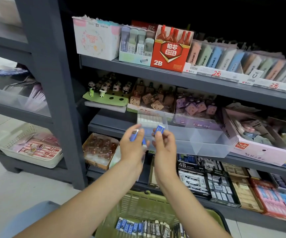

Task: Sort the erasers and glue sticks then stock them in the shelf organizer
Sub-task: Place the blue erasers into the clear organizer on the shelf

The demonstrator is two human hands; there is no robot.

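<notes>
Basket: nearest us, a green plastic basket (144,201) with a slotted wall holds rows of blue and dark erasers (138,226); we read "2B" on some, and its front edge is cut off.
Left hand: our left hand (132,145) grips several blue-sleeved erasers (136,136); blur hides the count.
Right hand: our right hand (163,144) pinches one blue eraser (159,128).
Organizer: the clear plastic shelf organizer (199,140) holds a row of white erasers (150,119) in its left compartment.
Far shelf: a red box (170,50) reads "2B"; tags read "2元".

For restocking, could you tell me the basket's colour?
Green, seen best in the head view: basket.
</notes>
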